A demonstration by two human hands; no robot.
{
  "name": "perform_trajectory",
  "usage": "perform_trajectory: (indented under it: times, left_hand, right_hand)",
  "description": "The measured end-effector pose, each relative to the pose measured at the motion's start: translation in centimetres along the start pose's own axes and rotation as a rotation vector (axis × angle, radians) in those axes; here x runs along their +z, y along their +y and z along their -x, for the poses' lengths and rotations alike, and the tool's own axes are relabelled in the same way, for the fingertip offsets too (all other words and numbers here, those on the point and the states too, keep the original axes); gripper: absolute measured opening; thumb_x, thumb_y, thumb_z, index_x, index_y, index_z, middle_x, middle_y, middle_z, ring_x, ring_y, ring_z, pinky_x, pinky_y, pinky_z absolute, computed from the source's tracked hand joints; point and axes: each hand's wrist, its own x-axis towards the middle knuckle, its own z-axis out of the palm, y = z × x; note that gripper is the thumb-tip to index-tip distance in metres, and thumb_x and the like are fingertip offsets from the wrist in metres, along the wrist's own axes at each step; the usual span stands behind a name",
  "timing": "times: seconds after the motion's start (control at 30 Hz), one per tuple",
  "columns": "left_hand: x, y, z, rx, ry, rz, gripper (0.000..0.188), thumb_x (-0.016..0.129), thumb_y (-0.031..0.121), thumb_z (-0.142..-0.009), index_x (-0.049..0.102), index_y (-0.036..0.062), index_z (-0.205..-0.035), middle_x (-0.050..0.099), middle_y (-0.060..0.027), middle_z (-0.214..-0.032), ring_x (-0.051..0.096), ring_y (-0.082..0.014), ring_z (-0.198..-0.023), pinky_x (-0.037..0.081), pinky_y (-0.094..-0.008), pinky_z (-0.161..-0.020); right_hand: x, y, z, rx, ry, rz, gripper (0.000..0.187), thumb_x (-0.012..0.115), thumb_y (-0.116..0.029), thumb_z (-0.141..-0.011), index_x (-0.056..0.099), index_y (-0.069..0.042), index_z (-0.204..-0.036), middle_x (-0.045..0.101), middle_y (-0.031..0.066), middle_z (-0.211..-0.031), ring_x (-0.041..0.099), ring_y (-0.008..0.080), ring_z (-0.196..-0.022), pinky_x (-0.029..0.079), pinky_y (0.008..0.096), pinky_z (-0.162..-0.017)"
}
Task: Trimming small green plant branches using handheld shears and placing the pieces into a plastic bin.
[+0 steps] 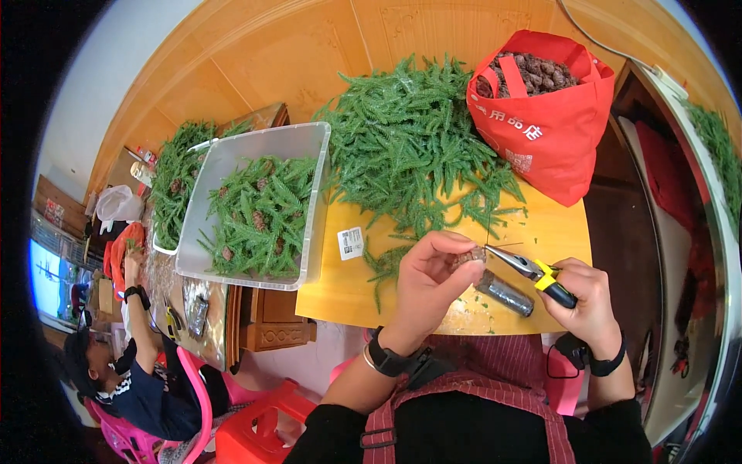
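Observation:
Between the thumb and fingers of my left hand (427,280) is a small brown pine cone (468,257). My right hand (589,301) is closed around pliers (546,280) with yellow and black handles. The jaws of the pliers meet a thin dark wire (507,245) right beside the cone; whether they clamp it I cannot tell. Under my hands, a dark wrapped bundle (506,294) lies slanted on the yellow tabletop (340,290). One loose green pine sprig (379,267) is left of my left hand.
A heap of green sprigs (410,147) covers the table's far side. At far right stands a red bag (545,143) of pine cones (541,71). Left is a clear plastic bin (315,209) holding sprigs and cones. A white label (350,243) lies nearby. Another person (158,398) sits at left.

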Motion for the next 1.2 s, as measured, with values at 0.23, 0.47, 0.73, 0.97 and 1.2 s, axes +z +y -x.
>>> perform_trajectory:
  times: [0.23,0.47,0.73,0.97,1.2]
  left_hand:
    - [0.3,-0.3,0.1,0.423,0.024,-0.438,0.026,0.061,-0.013,-0.068,0.052,0.0007,-0.089,0.053,-0.0112,-0.096,0.055,-0.0167,-0.086,0.046,-0.0261,-0.074]
    - [0.3,-0.5,0.2,0.659,0.021,-0.821,0.028,0.063,-0.014,-0.066,0.053,0.0000,-0.088,0.053,-0.0132,-0.099,0.055,-0.0181,-0.088,0.047,-0.0254,-0.073]
    - [0.1,-0.7,0.2,0.367,0.102,-0.367,0.029,0.058,-0.014,-0.072,0.049,-0.0012,-0.096,0.049,-0.0121,-0.108,0.054,-0.0160,-0.091,0.047,-0.0256,-0.078]
    - [-0.1,-0.9,0.2,0.054,0.121,-0.150,0.026,0.061,-0.006,-0.075,0.049,0.0015,-0.097,0.056,-0.0066,-0.095,0.055,-0.0117,-0.088,0.045,-0.0240,-0.077]
    - [-0.4,-2.1,0.8,-0.245,0.031,-0.020,0.025,0.062,-0.002,-0.076,0.049,0.0028,-0.096,0.057,-0.0046,-0.094,0.055,-0.0091,-0.085,0.044,-0.0212,-0.075]
  right_hand:
    - [-0.1,-0.2,0.2,0.013,-0.003,-0.027,0.020,0.065,-0.002,-0.060,0.045,0.000,-0.056,0.048,0.0138,-0.055,0.050,0.0287,-0.053,0.040,0.0348,-0.048]
    - [-0.6,-0.3,0.1,0.062,-0.069,-0.062,0.022,0.067,-0.005,-0.062,0.046,0.000,-0.059,0.049,0.0144,-0.059,0.051,0.0294,-0.057,0.041,0.0354,-0.051]
    - [-0.7,1.5,1.8,0.226,-0.206,-0.482,0.029,0.063,-0.023,-0.074,0.050,0.002,-0.069,0.051,0.0168,-0.069,0.051,0.0305,-0.072,0.040,0.0367,-0.065]
    - [2.7,7.6,4.4,0.359,-0.106,0.161,0.025,0.056,-0.019,-0.078,0.053,0.006,-0.073,0.055,0.0206,-0.074,0.050,0.0363,-0.077,0.040,0.0402,-0.071]
    - [3.5,8.5,4.3,0.294,-0.106,0.288,0.021,0.067,-0.011,-0.067,0.057,0.005,-0.077,0.058,0.0215,-0.088,0.051,0.0376,-0.097,0.041,0.0411,-0.084]
